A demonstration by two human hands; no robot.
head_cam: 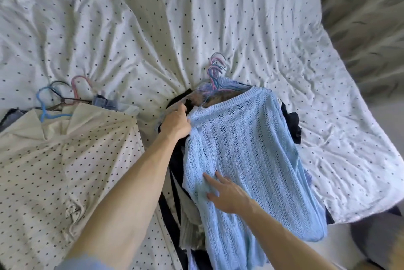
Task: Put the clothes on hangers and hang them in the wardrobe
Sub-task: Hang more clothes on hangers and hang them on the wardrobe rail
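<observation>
A person's left hand (176, 124) grips the shoulder of a pale blue knit sweater (251, 138), fingers curled into the fabric, while the right hand (229, 196) lies on its lower half with fingers spread, holding nothing. The sweater tops a pile (290, 121) of dark clothes on a dotted sheet (153, 29), with a bunch of hooks (216, 68) just beyond its collar; whether a hanger sits inside it is unclear. To the left lies a dotted shirt (65, 160) on a blue hanger (43, 103).
</observation>
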